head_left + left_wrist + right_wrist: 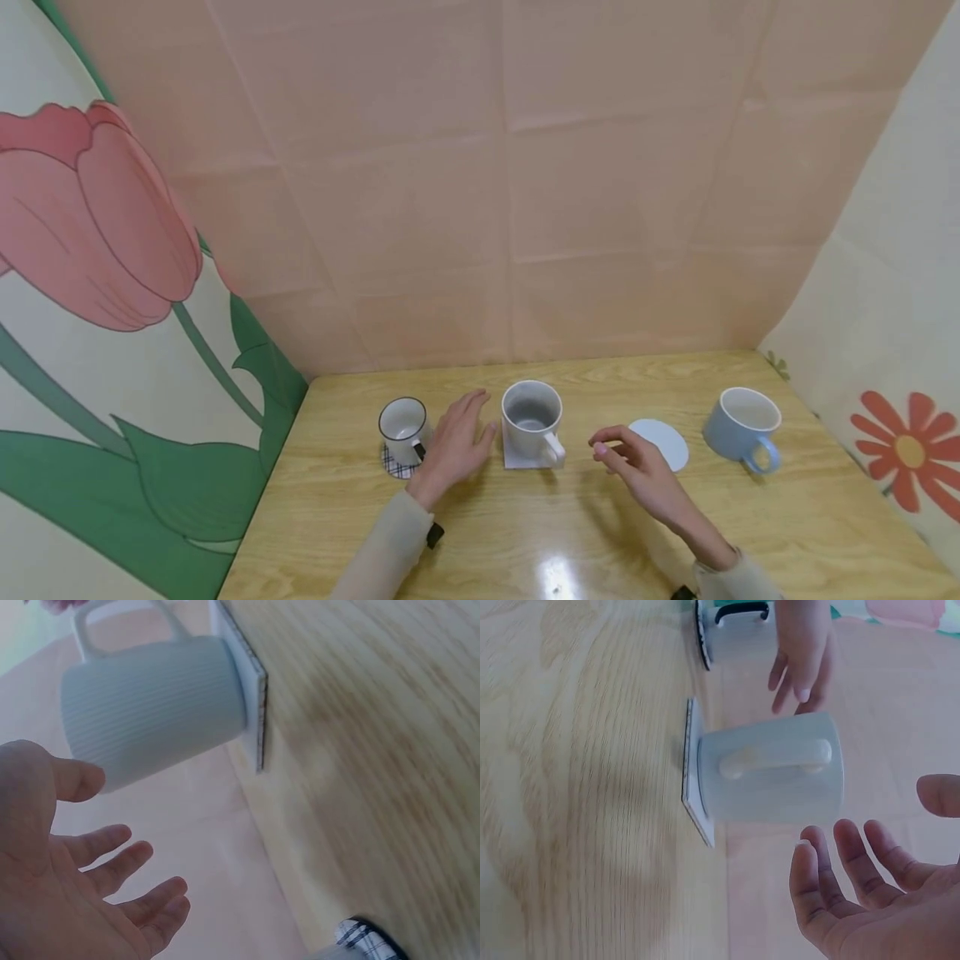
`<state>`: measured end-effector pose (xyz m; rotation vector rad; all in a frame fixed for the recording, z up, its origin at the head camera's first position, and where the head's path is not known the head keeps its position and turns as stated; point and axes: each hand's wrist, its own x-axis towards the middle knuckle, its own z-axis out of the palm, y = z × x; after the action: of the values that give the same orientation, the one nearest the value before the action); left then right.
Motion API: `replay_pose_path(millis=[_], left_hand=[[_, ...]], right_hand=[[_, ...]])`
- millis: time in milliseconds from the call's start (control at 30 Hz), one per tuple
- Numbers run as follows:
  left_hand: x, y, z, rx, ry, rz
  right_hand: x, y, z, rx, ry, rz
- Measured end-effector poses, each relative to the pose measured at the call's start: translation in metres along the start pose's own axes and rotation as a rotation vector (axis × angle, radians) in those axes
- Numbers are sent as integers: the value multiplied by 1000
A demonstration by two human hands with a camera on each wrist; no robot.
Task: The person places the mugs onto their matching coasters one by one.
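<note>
hands flank white mug [532, 418] on square coaster [517, 458]: left hand [453, 446] fingers spread, right hand [633, 460] loosely curled, empty.

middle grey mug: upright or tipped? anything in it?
Upright and empty. The grey mug stands mouth-up on its square coaster, and the head view shows bare inside.

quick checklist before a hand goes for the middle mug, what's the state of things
1. Left hand free: ok, fingers relaxed, holding nothing.
2. Right hand free: ok, open and apart from the mug.
3. White mug upright on its square coaster: ok.
4. Mug handle reachable: ok, it faces the person, toward the right hand.
5. Mug contents: cannot tell for sure; looks empty.
6. Neighbours apart: ok, small mug and round coaster stand apart.
</note>
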<state>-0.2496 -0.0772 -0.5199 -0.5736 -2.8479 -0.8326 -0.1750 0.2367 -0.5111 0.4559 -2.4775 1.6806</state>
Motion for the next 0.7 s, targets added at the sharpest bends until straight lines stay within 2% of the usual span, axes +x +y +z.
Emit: replay_pose_path(millis=[367, 700], left_hand=[[-2, 10, -10, 8, 20, 31], [-5, 32, -16, -6, 38, 87]], right_hand=[[1, 1, -19, -56, 56, -69], [-1, -1, -35, -135, 86, -22]])
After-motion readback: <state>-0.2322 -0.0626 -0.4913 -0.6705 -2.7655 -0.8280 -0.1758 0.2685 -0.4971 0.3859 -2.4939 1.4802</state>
